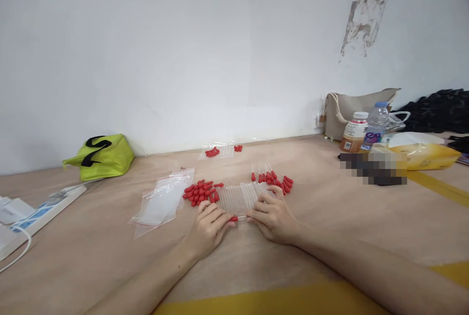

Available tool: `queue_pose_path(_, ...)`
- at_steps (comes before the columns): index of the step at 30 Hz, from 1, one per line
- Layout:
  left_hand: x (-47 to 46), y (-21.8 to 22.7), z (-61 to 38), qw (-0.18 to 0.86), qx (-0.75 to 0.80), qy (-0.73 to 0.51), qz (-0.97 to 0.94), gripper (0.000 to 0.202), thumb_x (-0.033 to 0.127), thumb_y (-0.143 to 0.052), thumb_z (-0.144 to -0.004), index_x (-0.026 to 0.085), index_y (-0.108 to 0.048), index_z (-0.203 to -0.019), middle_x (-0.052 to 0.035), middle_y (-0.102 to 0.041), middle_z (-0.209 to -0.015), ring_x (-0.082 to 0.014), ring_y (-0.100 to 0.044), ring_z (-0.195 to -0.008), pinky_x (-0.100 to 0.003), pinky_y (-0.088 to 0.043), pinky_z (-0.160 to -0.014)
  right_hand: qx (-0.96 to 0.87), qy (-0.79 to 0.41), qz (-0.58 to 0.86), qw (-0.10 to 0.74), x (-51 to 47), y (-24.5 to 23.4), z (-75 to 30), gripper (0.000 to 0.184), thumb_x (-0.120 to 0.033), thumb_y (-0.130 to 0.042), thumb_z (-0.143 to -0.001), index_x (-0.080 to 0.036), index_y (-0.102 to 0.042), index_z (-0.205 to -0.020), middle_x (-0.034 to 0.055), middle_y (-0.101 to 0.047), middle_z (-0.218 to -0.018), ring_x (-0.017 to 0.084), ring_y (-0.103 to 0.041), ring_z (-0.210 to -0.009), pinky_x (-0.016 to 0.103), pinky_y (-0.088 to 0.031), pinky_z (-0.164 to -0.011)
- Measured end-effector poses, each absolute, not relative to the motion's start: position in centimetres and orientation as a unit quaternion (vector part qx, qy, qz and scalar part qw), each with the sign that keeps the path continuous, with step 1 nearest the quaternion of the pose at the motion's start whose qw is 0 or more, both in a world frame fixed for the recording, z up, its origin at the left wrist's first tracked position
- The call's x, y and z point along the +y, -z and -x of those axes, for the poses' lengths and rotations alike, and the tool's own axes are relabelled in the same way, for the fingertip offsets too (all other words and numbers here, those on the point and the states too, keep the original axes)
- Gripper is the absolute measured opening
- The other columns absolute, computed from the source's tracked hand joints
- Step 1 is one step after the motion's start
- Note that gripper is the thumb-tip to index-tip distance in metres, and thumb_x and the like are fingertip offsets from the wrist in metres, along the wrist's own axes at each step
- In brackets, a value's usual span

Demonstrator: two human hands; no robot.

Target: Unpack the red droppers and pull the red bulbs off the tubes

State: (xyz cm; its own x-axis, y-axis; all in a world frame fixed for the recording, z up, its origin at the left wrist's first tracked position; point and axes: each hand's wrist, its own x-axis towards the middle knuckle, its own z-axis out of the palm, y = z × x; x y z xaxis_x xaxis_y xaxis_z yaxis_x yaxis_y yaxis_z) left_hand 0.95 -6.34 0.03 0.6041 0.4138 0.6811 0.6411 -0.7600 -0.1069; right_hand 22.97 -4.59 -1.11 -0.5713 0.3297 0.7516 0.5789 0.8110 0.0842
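Observation:
My left hand [211,226] is closed on a red rubber dropper bulb [233,219]. My right hand [271,216] pinches a thin clear dropper tube [242,217], whose left end meets the bulb; how far it sits inside cannot be seen. Just beyond both hands lies a row of clear tubes [234,199], side by side. A heap of loose red bulbs [200,193] is left of the row. To the right, several tubes with red bulbs on their ends [269,176] lie near my right fingertips.
Clear zip bags [161,202] lie left of the bulbs. By the wall is a bag of red-bulbed droppers [223,151]. A lime-green pouch [108,156] and a power strip [44,215] are left; bottles [354,132], a beige bag [335,110] and a yellow packet [427,154] stand right.

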Motion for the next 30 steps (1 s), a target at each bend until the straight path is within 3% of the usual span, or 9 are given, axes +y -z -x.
queue_pose_path(10, -7.2, -1.1, -1.1, 0.265, -0.227, 0.299, 0.888, 0.009, 0.015, -0.05, -0.083, 0.018, -0.059, -0.082, -0.0002, -0.063, -0.065, -0.0127, -0.052, -0.063, -0.031, -0.033, -0.064, -0.874, 0.18, 0.244, 0.38, -5.5, 0.7, -23.5, 0.016, -0.025, -0.048, -0.083, -0.024, -0.062, -0.077, -0.0048, -0.056, -0.056, 0.011, -0.047, -0.07, 0.039, -0.018, -0.091)
queue_pose_path(14, -6.4, -2.1, 1.3, 0.278, -0.222, 0.353, 0.866, 0.016, 0.014, -0.045, -0.085, 0.018, -0.06, -0.084, -0.002, -0.065, -0.071, -0.0126, -0.055, -0.066, -0.028, -0.037, -0.06, -0.854, 0.168, 0.266, 0.414, -4.3, 0.1, -25.6, 0.02, -0.022, -0.047, -0.082, -0.024, -0.063, -0.072, -0.0038, -0.059, -0.059, 0.012, -0.049, -0.071, 0.038, -0.019, -0.089)
queue_pose_path(17, -5.2, -3.3, 4.2, 0.246, -0.383, 0.445, 0.771, 0.016, 0.018, -0.046, -0.083, 0.019, -0.062, -0.084, -0.0034, -0.065, -0.078, -0.0136, -0.057, -0.072, -0.026, -0.042, -0.066, -0.76, 0.136, 0.425, 0.473, -2.2, -0.8, -27.5, 0.028, -0.027, -0.044, -0.084, -0.023, -0.065, -0.066, -0.0014, -0.061, -0.061, 0.012, -0.049, -0.068, 0.035, -0.021, -0.083)
queue_pose_path(20, -3.8, -3.9, 6.2, 0.142, -0.538, 0.484, 0.675, 0.023, 0.03, -0.048, -0.081, 0.018, -0.064, -0.091, -0.0046, -0.063, -0.087, -0.0153, -0.057, -0.074, -0.026, -0.045, -0.066, -0.715, 0.079, 0.513, 0.468, -0.7, -1.4, -27.7, 0.028, -0.037, -0.046, -0.083, -0.025, -0.067, -0.069, -0.0028, -0.061, -0.057, 0.012, -0.051, -0.062, 0.032, -0.022, -0.077)
queue_pose_path(26, -1.3, -3.7, 7.8, -0.056, -0.674, 0.416, 0.608, 0.039, 0.036, -0.043, -0.074, 0.016, -0.062, -0.102, -0.0059, -0.063, -0.086, -0.0173, -0.059, -0.073, -0.026, -0.045, -0.062, -0.764, 0.102, 0.515, 0.375, -1.4, -0.5, -24.5, 0.025, -0.022, -0.041, -0.083, -0.026, -0.066, -0.087, 0.0007, -0.066, -0.074, 0.013, -0.054, -0.071, 0.029, -0.022, -0.07)
queue_pose_path(30, 0.6, -4.9, 8.5, -0.071, -0.694, 0.384, 0.605, 0.04, 0.039, -0.047, -0.07, 0.017, -0.06, -0.101, -0.004, -0.063, -0.083, -0.0158, -0.058, -0.067, -0.023, -0.042, -0.056, -0.778, 0.148, 0.502, 0.347, -1.7, 0.0, -23.7, 0.022, -0.02, -0.044, -0.081, -0.023, -0.066, -0.081, 0.0016, -0.065, -0.067, 0.014, -0.05, -0.069, 0.031, -0.02, -0.069)
